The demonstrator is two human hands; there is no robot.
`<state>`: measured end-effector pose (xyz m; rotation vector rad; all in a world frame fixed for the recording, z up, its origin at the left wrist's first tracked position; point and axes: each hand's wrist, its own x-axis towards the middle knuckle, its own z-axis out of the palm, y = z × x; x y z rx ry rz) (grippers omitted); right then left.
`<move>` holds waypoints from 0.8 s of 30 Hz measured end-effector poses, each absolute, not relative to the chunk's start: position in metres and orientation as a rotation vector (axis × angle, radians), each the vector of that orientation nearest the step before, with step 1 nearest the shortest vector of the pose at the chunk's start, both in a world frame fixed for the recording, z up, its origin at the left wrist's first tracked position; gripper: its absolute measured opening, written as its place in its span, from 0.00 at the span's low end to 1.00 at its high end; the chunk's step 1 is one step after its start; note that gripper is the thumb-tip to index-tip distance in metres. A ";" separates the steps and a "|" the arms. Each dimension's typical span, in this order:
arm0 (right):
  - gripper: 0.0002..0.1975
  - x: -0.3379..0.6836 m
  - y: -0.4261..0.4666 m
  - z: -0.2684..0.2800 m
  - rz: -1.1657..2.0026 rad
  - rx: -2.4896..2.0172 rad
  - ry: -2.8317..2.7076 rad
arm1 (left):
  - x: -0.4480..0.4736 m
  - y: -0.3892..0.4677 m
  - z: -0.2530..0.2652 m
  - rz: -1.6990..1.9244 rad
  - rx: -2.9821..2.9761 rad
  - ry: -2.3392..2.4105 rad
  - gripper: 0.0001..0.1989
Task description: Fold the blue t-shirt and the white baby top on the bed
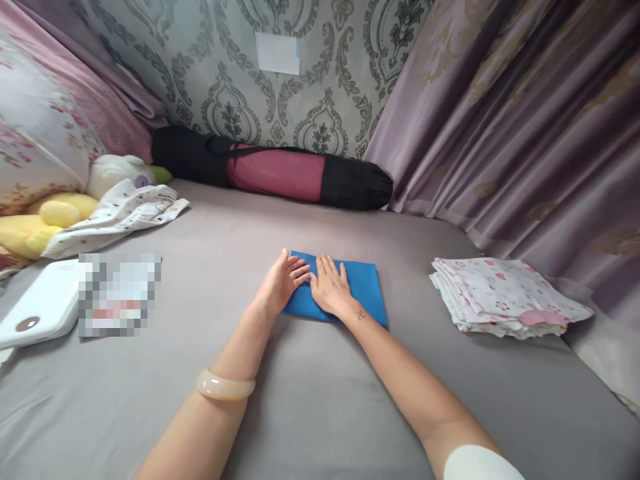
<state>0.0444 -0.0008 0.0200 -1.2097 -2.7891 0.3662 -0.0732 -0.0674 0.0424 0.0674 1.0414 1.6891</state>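
Note:
A folded blue cloth (367,287) lies flat on the grey bed sheet (210,280) in front of me. My right hand (330,287) rests palm down on its middle, fingers stretched out. At the cloth's left edge, my left hand (284,283) is turned on its side with the palm facing right and the fingers apart; its fingertips reach over the cloth. Neither hand grips anything. The part of the cloth under my right hand is hidden. A pale bangle (225,385) circles my left forearm.
To the right sits a stack of folded printed cloths (505,293). A long black and pink bag (275,172) lies along the wall. On the left are a white device (43,300), a blurred-out flat item (123,293), a printed cloth (120,217) and plush toys (60,213). Curtains (450,120) hang at right.

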 end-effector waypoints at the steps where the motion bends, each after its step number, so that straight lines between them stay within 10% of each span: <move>1: 0.31 0.044 -0.001 0.020 0.376 -1.210 -2.786 | -0.073 -0.068 0.043 1.690 0.072 1.047 0.25; 24: 0.32 0.097 0.018 0.018 0.196 -1.396 -2.696 | -0.074 -0.069 0.042 1.658 0.120 1.097 0.25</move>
